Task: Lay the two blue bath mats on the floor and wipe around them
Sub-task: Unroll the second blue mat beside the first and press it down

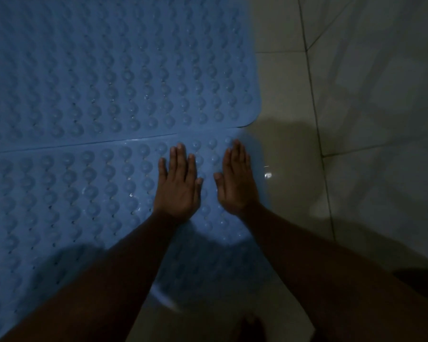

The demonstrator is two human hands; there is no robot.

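Observation:
Two blue bath mats with rows of round bumps lie flat on the tiled floor, side by side. The far mat (114, 70) fills the upper left; the near mat (67, 193) meets it along a thin seam. My left hand (178, 183) rests palm down on the near mat, fingers straight and slightly spread. My right hand (236, 181) lies flat beside it at the mat's right edge, fingers together. Neither hand holds anything.
Pale glossy floor tiles (356, 119) with dark grout lines stretch to the right of the mats; a wet glint shows just right of my right hand. A dark foot or knee shows at the bottom edge. The room is dim.

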